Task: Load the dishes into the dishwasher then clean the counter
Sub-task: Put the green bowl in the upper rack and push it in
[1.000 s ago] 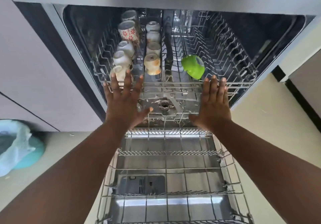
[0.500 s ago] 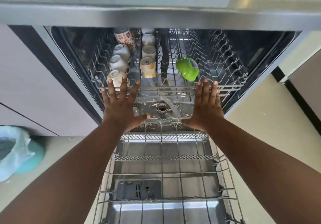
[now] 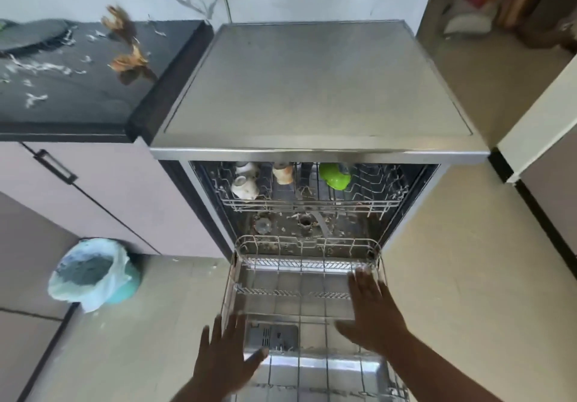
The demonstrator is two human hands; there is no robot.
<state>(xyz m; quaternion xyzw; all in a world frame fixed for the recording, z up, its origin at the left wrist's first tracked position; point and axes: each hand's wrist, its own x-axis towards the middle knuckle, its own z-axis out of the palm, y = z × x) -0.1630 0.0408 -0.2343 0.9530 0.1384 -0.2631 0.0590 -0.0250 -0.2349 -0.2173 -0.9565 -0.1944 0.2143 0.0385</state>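
Two hands were stretched forward over the lower rack [image 3: 307, 292] of the open dishwasher [image 3: 315, 95]. The left hand [image 3: 226, 359] was low in the view, palm down, with its fingers [image 3: 218, 328] straight and spread and the thumb pointing to the right; it held nothing. The right hand [image 3: 373, 317] was a little farther forward, above the right side of the lower rack, also palm down with straight, open fingers and nothing in it. Both hands were blurred, so I cannot tell if they touched the wires.

The lower rack was pulled out over the door and carried no dishes. The upper rack [image 3: 312, 205] sat inside the machine, under the steel top. In it stood some pale cups [image 3: 245, 183] on the left and a green bowl [image 3: 334, 177] more to the right, tilted on the wires. Bits of dirt lay on the floor of the tub.

At the left of the dishwasher was a dark tabletop [image 3: 78, 89] with white scraps and brown peels [image 3: 129, 64] on it, and a dark plate [image 3: 31, 33] at its far left edge. On the beige floor [image 3: 452, 276] near the cabinet stood a bin [image 3: 93, 273] lined with a light blue bag.
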